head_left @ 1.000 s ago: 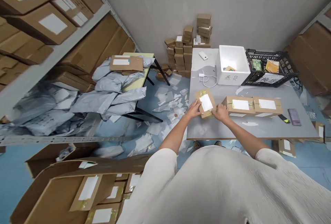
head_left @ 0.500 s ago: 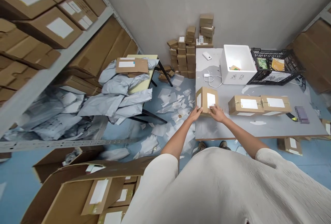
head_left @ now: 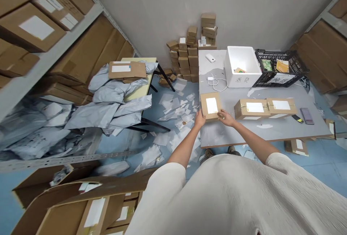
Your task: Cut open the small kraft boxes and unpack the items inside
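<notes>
A brown cardboard box [head_left: 204,105] with a white label on its top face sits at the left end of the grey table [head_left: 230,133]. My left hand [head_left: 200,119] grips its near left corner, and my right hand [head_left: 226,117] holds its near right corner. Two more labelled boxes, one [head_left: 251,109] beside the other [head_left: 282,107], stand end to end to the right of my right hand. Behind the held box lie a white cable [head_left: 217,82] and a small white device [head_left: 210,58].
A white foam box [head_left: 242,67] and a black crate [head_left: 282,69] stand at the table's back. Stacked boxes [head_left: 193,61] rise by the wall. Paper scraps [head_left: 173,109] litter the floor. Grey bags [head_left: 94,116] cover the left side, and a large open carton [head_left: 63,213] is at lower left.
The held box has turned between my hands; its left side label no longer shows and its top faces up more squarely. The whole view has shifted slightly, moving the surroundings leftward.
</notes>
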The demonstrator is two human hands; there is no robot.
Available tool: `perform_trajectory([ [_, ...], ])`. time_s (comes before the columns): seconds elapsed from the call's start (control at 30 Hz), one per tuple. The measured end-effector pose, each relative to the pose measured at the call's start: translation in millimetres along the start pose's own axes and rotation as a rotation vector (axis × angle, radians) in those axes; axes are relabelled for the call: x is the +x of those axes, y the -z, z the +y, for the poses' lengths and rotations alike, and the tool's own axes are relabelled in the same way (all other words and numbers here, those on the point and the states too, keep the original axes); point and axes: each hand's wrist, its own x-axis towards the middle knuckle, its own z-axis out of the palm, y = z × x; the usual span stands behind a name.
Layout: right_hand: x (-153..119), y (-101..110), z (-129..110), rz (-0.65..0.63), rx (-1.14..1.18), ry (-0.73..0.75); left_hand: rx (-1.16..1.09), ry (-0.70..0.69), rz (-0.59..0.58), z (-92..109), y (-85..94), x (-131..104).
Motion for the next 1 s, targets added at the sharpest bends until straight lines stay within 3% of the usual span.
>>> perform_trajectory([
  [0.13,-8.5,26.5,22.8,0.118,0.069,0.024,0.142,-0.115,0.116,32.2,-4.6,-6.3],
  [0.23,-11.4,57.7,50.0,0.208,0.03,0.028,0.197,-0.29,0.101,69.4,-18.0,-10.9],
  [0.4,-18.0,120.2,108.6,0.254,-0.208,-0.102,0.245,-0.541,-0.032,139.4,-61.3,-25.8],
  [0.57,-24.6,163.4,160.3,0.171,-0.444,-0.206,0.306,-0.632,-0.096,195.6,-106.3,-38.1],
  [0.8,-18.8,183.8,190.5,0.065,-0.603,-0.106,0.434,-0.532,-0.111,226.8,-141.0,-40.2],
  [1.0,-4.6,192.6,186.5,0.055,-0.557,-0.108,0.489,-0.469,-0.066,232.6,-143.0,-36.6],
])
